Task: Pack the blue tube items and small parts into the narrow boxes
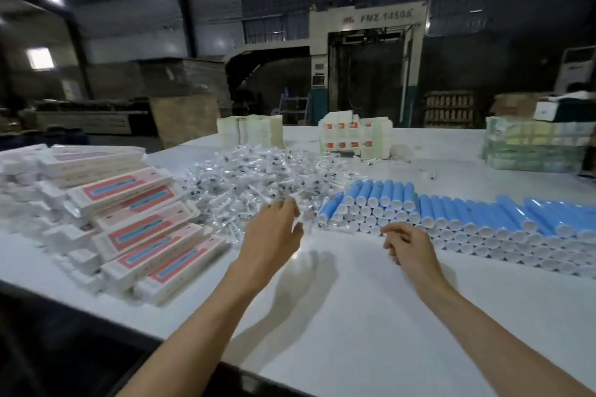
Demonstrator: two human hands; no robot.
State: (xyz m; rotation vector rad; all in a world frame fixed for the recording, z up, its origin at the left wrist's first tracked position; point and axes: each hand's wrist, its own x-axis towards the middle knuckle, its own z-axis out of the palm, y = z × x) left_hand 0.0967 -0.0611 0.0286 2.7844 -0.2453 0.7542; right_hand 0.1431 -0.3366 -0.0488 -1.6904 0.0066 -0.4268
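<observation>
1. Your left fingers (288, 205) were curled at the near edge of the heap of small clear-wrapped plastic parts (254, 177), with the thumb bent toward them. Blur hid whether they pinched a part or only brushed the heap, so I cannot tell.
2. Your right fingers (392, 230) were loosely curled just in front of the white caps of the stacked blue plastic tubes (451, 213). Nothing showed in them, so they looked released. Whether they touched a cap was unclear.
3. Your left hand (274, 232) and right hand (408, 246) sat apart over a bare stretch of the white desk (371, 300), each at its own supply.
4. The narrow white-and-pink cardboard boxes (138, 226) lay in a slanted, overlapping stack to the left of the heap, well apart from your right hand. I saw no box between your hands to receive anything.
5. What could have gone wrong, in my judgement:
   - The tubes were round and piled in rows, so pulling one from the bottom front could have let those above roll forward.
   - The wrapped parts were slick and tangled, so a pinch could have lifted two, or dragged some off the heap.
   - The leaning boxes could have slid toward the desk edge if you tugged one from low in the stack.
6. Stacks of pale cartons (353, 135) stood at the far side, out of your reach.
</observation>
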